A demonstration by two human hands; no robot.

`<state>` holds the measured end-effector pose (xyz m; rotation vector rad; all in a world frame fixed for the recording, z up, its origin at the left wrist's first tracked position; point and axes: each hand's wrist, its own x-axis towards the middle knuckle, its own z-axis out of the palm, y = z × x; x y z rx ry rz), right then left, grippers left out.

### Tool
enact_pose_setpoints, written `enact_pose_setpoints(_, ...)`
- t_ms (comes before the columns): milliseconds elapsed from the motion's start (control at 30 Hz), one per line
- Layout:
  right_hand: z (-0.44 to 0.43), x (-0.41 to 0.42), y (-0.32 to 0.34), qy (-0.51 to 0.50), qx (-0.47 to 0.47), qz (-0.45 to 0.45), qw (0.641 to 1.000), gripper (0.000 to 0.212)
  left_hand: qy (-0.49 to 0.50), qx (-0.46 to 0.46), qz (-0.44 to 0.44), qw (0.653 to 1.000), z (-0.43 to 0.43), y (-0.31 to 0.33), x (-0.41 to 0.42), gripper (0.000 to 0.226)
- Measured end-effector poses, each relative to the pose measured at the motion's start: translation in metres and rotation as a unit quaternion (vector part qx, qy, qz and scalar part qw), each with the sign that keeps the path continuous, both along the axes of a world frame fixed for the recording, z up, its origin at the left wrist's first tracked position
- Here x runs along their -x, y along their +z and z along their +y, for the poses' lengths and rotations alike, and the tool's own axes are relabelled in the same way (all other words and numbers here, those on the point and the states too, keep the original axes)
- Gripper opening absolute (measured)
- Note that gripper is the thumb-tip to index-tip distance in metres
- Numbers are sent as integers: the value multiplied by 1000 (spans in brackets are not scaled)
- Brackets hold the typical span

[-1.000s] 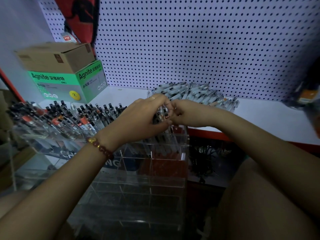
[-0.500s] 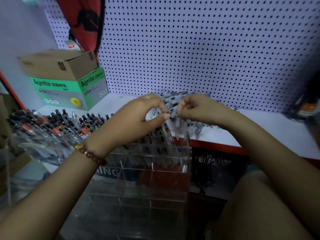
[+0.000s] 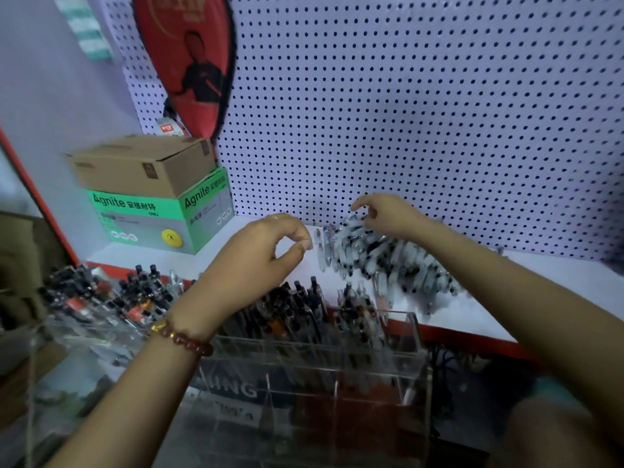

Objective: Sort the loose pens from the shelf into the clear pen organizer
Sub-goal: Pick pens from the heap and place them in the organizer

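Left hand (image 3: 263,255) hovers above the clear pen organizer (image 3: 337,373), thumb and forefinger curled tip to tip, nothing visible between them. Right hand (image 3: 388,214) is on the far side of the loose pens (image 3: 388,261) piled on the shelf (image 3: 540,285); grip blurred, cannot tell.

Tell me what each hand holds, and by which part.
Left hand: nothing, its thumb and forefinger curl together empty. Right hand is over the loose pens; whether it grips one cannot be told.
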<state>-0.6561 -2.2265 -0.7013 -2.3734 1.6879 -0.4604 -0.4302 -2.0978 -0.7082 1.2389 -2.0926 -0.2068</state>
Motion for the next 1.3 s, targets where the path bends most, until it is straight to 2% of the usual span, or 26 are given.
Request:
enact_pose_setpoints(133, -31, -16, -10, 7, -65, 102, 993, 45, 6, 2, 9, 1000, -3, 2, 5, 9)
enact_pose_setpoints(233, -39, -19, -11, 17, -58, 102, 993, 39, 3, 9, 18, 1000, -4, 2, 7, 11)
enact_pose_setpoints(433, -39, -7, -15, 89, 87, 175, 977, 23, 30, 5, 11, 999, -7, -1, 6, 12)
enact_pose_setpoints(633, -21, -8, 9, 138, 171, 93, 971, 29, 55, 12, 69, 996, -11, -2, 3, 17)
enact_pose_setpoints(733, 5, -16, 28, 201, 271, 69, 939, 26, 51, -15, 164, 985, -6, 4, 8, 16)
enact_pose_setpoints(833, 51, -27, 44, 295, 444, 47, 845, 28, 37, -109, 351, 929, -2, 14, 15, 24)
enact_pose_setpoints(900, 82, -33, 48, 333, 491, 52, 803, 18, 14, -200, 432, 879, -1, 18, 17, 32)
enact_pose_setpoints(967, 107, -35, 45, 353, 475, 46, 805, 17, -54, -268, 482, 832, 3, 20, 20, 39)
enact_pose_setpoints(1033, 122, -35, 36, 374, 469, 80, 796, 17, -120, -318, 530, 777, 13, 26, 27, 37)
enact_pose_setpoints(1100, 129, -35, 29, 379, 469, 133, 787, 26, -143, -325, 525, 773, 21, 29, 34, 34)
enact_pose_setpoints(1167, 134, -36, 27, 370, 469, 140, 790, 35, -151, -314, 519, 781, 25, 29, 40, 29)
enact_pose_setpoints(1200, 138, -35, 28, 367, 473, 142, 788, 30, -156, -312, 527, 775, 26, 28, 41, 29)
enact_pose_setpoints(1233, 141, -33, 29, 367, 475, 147, 786, 23, -161, -311, 545, 762, 28, 30, 42, 29)
enact_pose_setpoints(1300, 149, -29, 30, 372, 474, 165, 781, 33, -168, -306, 592, 726, 30, 32, 43, 30)
